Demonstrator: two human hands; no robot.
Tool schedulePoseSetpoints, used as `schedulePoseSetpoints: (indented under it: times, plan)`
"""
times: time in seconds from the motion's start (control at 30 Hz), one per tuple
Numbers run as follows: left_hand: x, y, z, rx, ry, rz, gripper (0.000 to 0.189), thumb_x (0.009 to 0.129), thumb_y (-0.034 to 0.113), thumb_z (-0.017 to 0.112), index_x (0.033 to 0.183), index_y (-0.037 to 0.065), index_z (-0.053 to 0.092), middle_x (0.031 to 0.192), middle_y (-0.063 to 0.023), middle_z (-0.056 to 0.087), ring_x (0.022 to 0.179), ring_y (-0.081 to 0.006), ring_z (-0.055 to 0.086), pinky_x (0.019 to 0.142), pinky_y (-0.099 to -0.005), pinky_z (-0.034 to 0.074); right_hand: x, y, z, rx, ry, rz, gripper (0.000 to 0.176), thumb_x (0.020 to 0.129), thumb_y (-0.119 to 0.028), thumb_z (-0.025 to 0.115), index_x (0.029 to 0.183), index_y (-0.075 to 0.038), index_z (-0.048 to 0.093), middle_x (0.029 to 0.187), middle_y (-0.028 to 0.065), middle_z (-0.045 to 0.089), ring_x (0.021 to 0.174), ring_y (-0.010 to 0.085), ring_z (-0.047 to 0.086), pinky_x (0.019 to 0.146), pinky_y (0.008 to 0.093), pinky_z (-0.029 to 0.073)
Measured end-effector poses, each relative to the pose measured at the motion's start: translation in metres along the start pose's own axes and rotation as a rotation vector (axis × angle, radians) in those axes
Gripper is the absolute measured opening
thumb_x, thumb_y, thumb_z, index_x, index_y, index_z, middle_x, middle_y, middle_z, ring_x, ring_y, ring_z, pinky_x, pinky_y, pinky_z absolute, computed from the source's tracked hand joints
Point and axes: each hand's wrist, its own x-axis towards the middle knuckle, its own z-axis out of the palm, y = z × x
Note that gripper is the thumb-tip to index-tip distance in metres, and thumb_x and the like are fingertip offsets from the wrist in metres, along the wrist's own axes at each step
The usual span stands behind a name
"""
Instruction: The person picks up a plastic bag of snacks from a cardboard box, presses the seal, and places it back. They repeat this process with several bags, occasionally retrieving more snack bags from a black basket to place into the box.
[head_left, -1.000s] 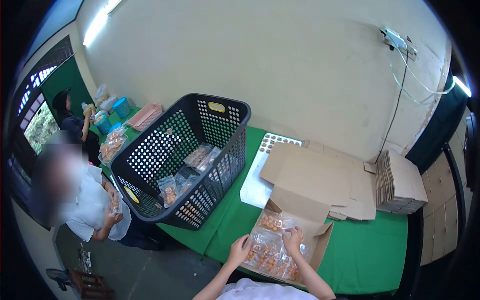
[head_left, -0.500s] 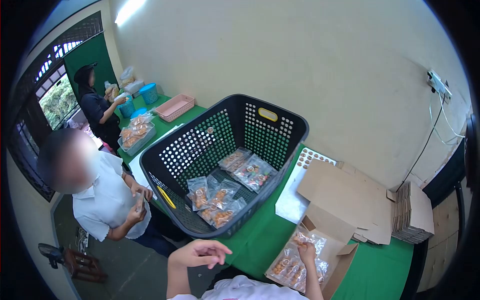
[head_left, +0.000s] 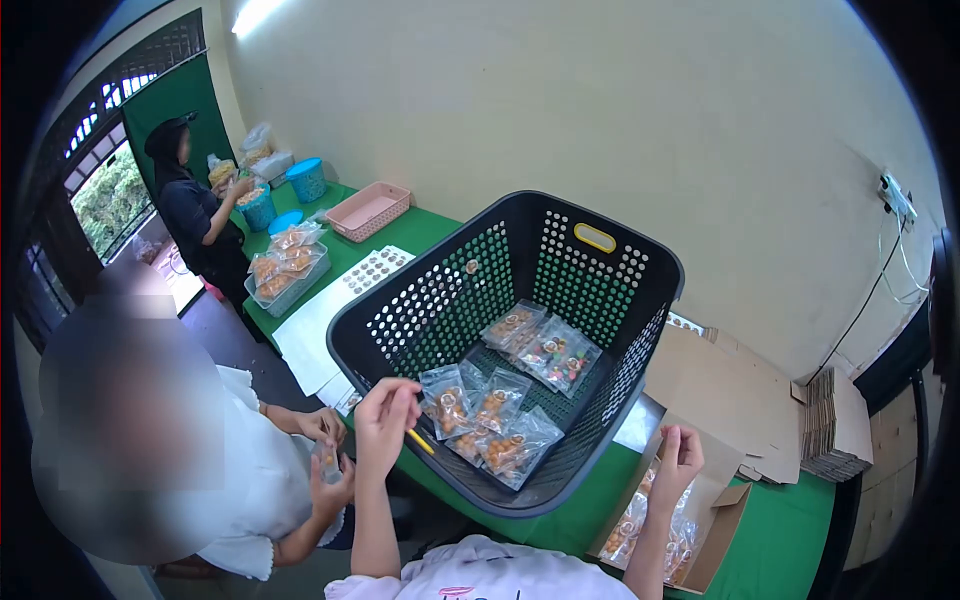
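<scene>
My left hand (head_left: 386, 420) is raised at the near left rim of a large black perforated basket (head_left: 520, 505), beside its yellow handle. Its fingers are curled together and no packet shows in them. Inside the basket lie clear packets of orange-brown snacks (head_left: 500, 400) and packets with colourful pieces (head_left: 562, 360). Over the open cardboard box (head_left: 722, 540) hangs my right hand (head_left: 680, 462), fingers bent closed with nothing visible in them. Several clear snack packets (head_left: 628, 525) lie in that box, partly hidden by my right forearm.
A person in white (head_left: 250, 490) stands close at left, handling a small packet. Farther back, another person in dark clothes (head_left: 195, 215) works by blue tubs (head_left: 307, 180). A pink tray (head_left: 370, 212), sticker sheets (head_left: 310, 345) and stacked flat cardboard (head_left: 835, 425) rest on the green table.
My right hand has lifted out of the box and let go of the packet there. My left hand has moved up to the basket rim and curled. The view has shifted; the person in white is nearer.
</scene>
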Motion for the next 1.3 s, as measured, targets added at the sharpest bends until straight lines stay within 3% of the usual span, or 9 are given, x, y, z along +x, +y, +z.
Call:
schedulePoseSetpoints:
  times: [0.2,0.37,0.47,0.53,0.6,0.7,0.9,1.2,1.3]
  plan:
    - [0.050,-0.005,0.001,0.099,-0.112,0.058,0.015,0.086,0.011,0.049,0.089,-0.002,0.057,0.066,-0.0012,0.055,0.059,-0.0043,0.050,0.054,-0.0170,0.040,0.005,-0.058,0.074,0.024,-0.323,-0.302,0.003,0.078,0.000,0.053,0.075,0.003,0.053,0.071,0.0068,0.054,0.068,0.0130,0.051,0.064,0.0241,0.040]
    - [0.054,-0.003,-0.004,0.400,-0.385,-0.133,0.024,0.084,0.020,0.051,0.088,-0.002,0.058,0.067,-0.0055,0.059,0.059,-0.0092,0.054,0.056,-0.0248,0.044,0.026,-0.101,0.167,-0.189,-0.914,-0.570,0.006,0.076,-0.005,0.055,0.079,0.000,0.056,0.073,0.0118,0.056,0.068,0.0232,0.055,0.063,0.0312,0.044]
    - [0.052,-0.003,-0.003,0.604,-0.380,-0.110,0.027,0.084,0.024,0.051,0.083,-0.001,0.059,0.062,-0.0076,0.059,0.054,-0.0110,0.054,0.053,-0.0254,0.042,0.033,-0.064,0.227,-0.551,-1.361,-0.626,0.018,0.077,-0.017,0.054,0.083,-0.001,0.059,0.083,0.0155,0.060,0.078,0.0312,0.058,0.067,0.0392,0.046]
    - [0.053,-0.012,-0.004,0.567,-0.309,-0.074,0.028,0.084,0.025,0.050,0.079,0.000,0.059,0.061,-0.0079,0.059,0.052,-0.0127,0.055,0.051,-0.0255,0.042,0.037,-0.028,0.272,-0.946,-1.627,-0.420,0.025,0.074,-0.021,0.055,0.088,-0.001,0.061,0.094,0.0162,0.060,0.086,0.0314,0.058,0.070,0.0396,0.047]
    - [0.052,-0.008,-0.005,0.520,-0.256,-0.075,0.027,0.084,0.025,0.051,0.079,0.000,0.059,0.061,-0.0077,0.059,0.052,-0.0126,0.055,0.051,-0.0257,0.042,0.035,0.038,0.315,-1.222,-1.750,-0.467,0.029,0.070,-0.020,0.058,0.093,-0.003,0.062,0.100,0.0164,0.059,0.090,0.0302,0.058,0.074,0.0384,0.048]
    - [0.048,-0.007,-0.006,0.525,-0.214,-0.061,0.027,0.084,0.026,0.051,0.078,0.000,0.059,0.061,-0.0070,0.060,0.052,-0.0118,0.056,0.052,-0.0248,0.042,0.025,0.111,0.331,-1.299,-1.682,-0.526,0.026,0.070,-0.024,0.057,0.084,-0.004,0.065,0.089,0.0171,0.062,0.080,0.0290,0.061,0.068,0.0400,0.047]
    - [0.049,-0.006,-0.007,0.396,-0.174,-0.088,0.023,0.083,0.021,0.054,0.080,-0.001,0.059,0.061,-0.0061,0.059,0.054,-0.0094,0.056,0.053,-0.0234,0.042,-0.042,0.200,0.328,-1.274,-1.771,-0.537,0.027,0.069,-0.018,0.057,0.091,-0.004,0.064,0.092,0.0168,0.061,0.084,0.0288,0.060,0.071,0.0396,0.047]
    - [0.048,0.000,-0.008,0.354,-0.144,-0.143,0.022,0.083,0.020,0.054,0.079,-0.002,0.059,0.059,-0.0035,0.057,0.053,-0.0058,0.052,0.050,-0.0213,0.041,-0.011,0.134,0.333,-1.551,-1.899,-0.561,0.028,0.067,-0.014,0.059,0.093,-0.004,0.063,0.097,0.0171,0.060,0.088,0.0295,0.059,0.073,0.0386,0.048]
    - [0.046,-0.009,-0.007,0.399,-0.110,-0.064,0.022,0.083,0.020,0.054,0.078,-0.001,0.060,0.056,-0.0017,0.055,0.050,-0.0051,0.050,0.048,-0.0205,0.039,0.017,0.072,0.310,-1.361,-1.848,-0.556,0.032,0.067,-0.012,0.056,0.098,-0.005,0.059,0.094,0.0182,0.060,0.086,0.0311,0.059,0.072,0.0394,0.047]
